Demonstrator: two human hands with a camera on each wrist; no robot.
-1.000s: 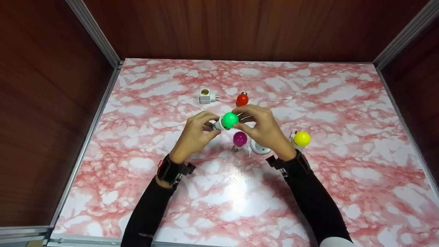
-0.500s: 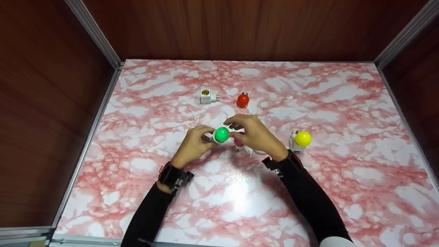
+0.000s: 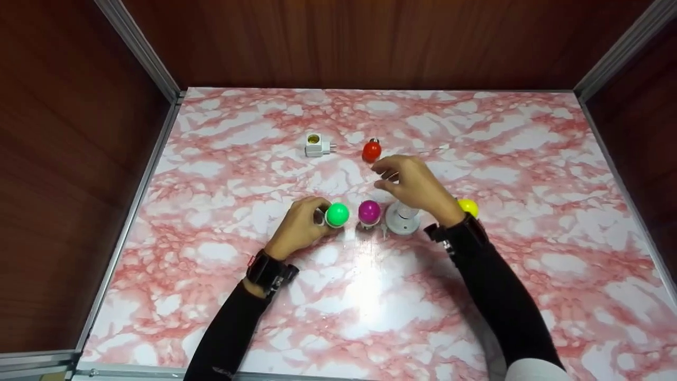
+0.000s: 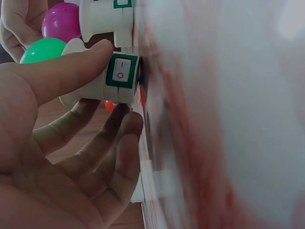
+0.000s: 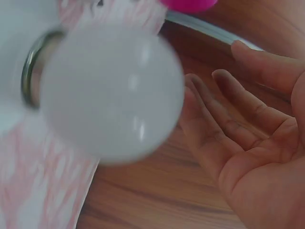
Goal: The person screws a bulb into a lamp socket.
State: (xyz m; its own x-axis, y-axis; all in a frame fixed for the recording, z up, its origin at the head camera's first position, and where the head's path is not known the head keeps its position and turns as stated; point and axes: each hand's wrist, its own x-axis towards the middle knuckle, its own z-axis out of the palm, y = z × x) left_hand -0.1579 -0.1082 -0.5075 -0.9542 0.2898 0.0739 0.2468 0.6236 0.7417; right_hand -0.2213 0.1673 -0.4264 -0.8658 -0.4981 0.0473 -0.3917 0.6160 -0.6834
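My left hand [image 3: 301, 226] grips a white switched lamp socket [image 4: 90, 90], thumb and fingers on either side of it. A green bulb [image 3: 337, 214] sits in this socket, which stands upright at the table surface. Beside it, a magenta bulb [image 3: 369, 211] stands in a similar socket [image 4: 102, 21]. My right hand [image 3: 415, 182] hovers with loosely bent fingers and holds nothing. Its fingertips are just short of a red bulb [image 3: 372, 152] lying on the table. A white bulb [image 5: 114, 95] on a round white base [image 3: 403, 226] is partly hidden beneath that hand.
A white plug-in socket [image 3: 314, 145] with an open brass-coloured hole lies left of the red bulb. A yellow bulb [image 3: 468, 207] stands behind the right wrist, its holder hidden. Dark wooden panels [image 3: 359, 42] with metal frames surround the marbled table [image 3: 227, 317].
My left hand has lowered the socket with the green bulb towards me, beside the magenta one. The right hand has left the green bulb and moved right and away from me, towards the red bulb.
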